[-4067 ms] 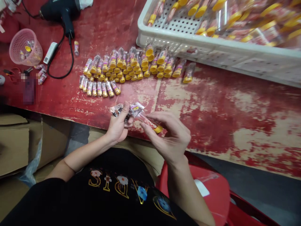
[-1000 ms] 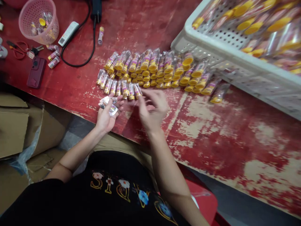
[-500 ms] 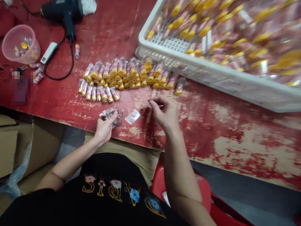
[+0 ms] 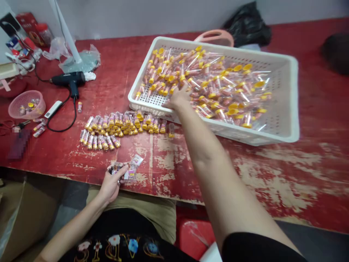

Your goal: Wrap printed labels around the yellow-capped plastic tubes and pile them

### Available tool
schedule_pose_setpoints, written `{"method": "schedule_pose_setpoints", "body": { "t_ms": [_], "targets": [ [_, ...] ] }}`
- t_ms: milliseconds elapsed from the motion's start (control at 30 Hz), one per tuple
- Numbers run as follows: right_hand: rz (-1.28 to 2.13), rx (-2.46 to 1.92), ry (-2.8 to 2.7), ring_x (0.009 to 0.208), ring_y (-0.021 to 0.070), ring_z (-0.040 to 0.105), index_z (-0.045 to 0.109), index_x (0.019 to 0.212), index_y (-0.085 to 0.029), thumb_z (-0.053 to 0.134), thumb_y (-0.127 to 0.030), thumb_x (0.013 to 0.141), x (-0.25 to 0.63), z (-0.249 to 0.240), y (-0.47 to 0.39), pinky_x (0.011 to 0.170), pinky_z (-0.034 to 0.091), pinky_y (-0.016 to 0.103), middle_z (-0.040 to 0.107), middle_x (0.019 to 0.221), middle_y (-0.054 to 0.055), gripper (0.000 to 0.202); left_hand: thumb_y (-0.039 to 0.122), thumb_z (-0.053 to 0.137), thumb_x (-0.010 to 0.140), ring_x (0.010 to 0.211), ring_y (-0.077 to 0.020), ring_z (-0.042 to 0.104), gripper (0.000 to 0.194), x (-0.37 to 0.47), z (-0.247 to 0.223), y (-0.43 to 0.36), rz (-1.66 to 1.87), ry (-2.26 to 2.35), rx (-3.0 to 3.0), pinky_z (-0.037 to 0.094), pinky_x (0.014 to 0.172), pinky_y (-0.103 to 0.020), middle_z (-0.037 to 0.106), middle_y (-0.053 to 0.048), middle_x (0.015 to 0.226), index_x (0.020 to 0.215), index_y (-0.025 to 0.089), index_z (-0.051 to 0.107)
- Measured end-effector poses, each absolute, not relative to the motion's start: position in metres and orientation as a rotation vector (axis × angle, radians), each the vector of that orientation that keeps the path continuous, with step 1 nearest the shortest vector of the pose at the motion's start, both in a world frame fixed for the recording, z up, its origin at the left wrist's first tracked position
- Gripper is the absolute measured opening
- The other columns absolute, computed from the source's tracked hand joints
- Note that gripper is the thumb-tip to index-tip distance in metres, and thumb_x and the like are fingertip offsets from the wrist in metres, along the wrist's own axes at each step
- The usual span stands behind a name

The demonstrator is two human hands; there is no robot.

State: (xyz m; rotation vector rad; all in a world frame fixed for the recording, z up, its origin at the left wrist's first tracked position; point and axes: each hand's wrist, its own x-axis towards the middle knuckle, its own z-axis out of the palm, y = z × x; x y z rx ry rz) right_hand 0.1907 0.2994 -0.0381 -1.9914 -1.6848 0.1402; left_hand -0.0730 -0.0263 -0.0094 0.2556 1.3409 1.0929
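Observation:
Close to the table's front edge, my left hand (image 4: 111,185) is closed on a bunch of printed clear plastic sleeves (image 4: 130,175), thumb on top. One small sleeve (image 4: 137,159) pokes out beyond the bunch; whether it is held or lies on the table I cannot tell. My right hand (image 4: 178,99) reaches over the near wall of a white perforated basket (image 4: 293,94), fingers stretched toward the clear tubes with yellow caps (image 4: 215,78) inside. Its fingertips are partly hard to make out among them. Wrapped yellow-capped tubes (image 4: 122,122) lie in packed rows on the table.
A heat gun (image 4: 71,80) with a looped black cable lies at the left, near a pink basket (image 4: 25,105) of small pieces and a white power strip (image 4: 53,109). Behind the white basket are a pink handle (image 4: 215,34) and a black plastic bag (image 4: 247,25).
My right hand has moved from above the table, forward into the white basket. The view has tilted up. The sleeve that lay apart on the table now meets the bunch in my left hand.

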Motion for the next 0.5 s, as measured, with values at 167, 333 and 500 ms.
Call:
{"method": "schedule_pose_setpoints", "body": {
  "t_ms": [167,333,500],
  "targets": [
    [0.381,-2.157,-1.822,0.114,0.0275,0.055,0.063,0.112,0.002,0.078,-0.025,0.075,0.187,-0.034,0.284,0.099,0.041,0.042,0.048,0.129,0.029,0.049,0.03,0.094,0.051,0.062,-0.0073,0.057,0.04,-0.073,-0.011,-0.019,1.107,1.338,0.267,0.036,0.045,-0.016,0.068,-0.002,0.075,0.078,0.012,0.07],
    [0.389,-2.044,-1.869,0.091,0.0104,0.056,0.057,0.116,0.003,0.063,-0.016,0.087,0.2,-0.017,0.274,0.089,0.042,0.031,0.045,0.132,0.027,0.035,0.033,0.094,0.05,0.06,-0.0069,0.056,0.042,-0.067,-0.007,-0.012,1.133,1.295,0.315,0.038,0.046,-0.016,0.066,-0.001,0.073,0.078,0.012,0.07],
    [0.315,-1.727,-1.836,0.089,0.0104,0.054,0.059,0.115,-0.008,0.061,-0.024,0.091,0.206,-0.001,0.23,0.084,0.045,0.029,0.048,0.127,0.02,0.028,0.033,0.095,0.048,0.064,-0.0083,0.06,0.044,-0.066,-0.012,-0.009,1.207,1.28,0.3,0.038,0.046,-0.016,0.069,-0.002,0.076,0.078,0.011,0.071]
  ]
}}
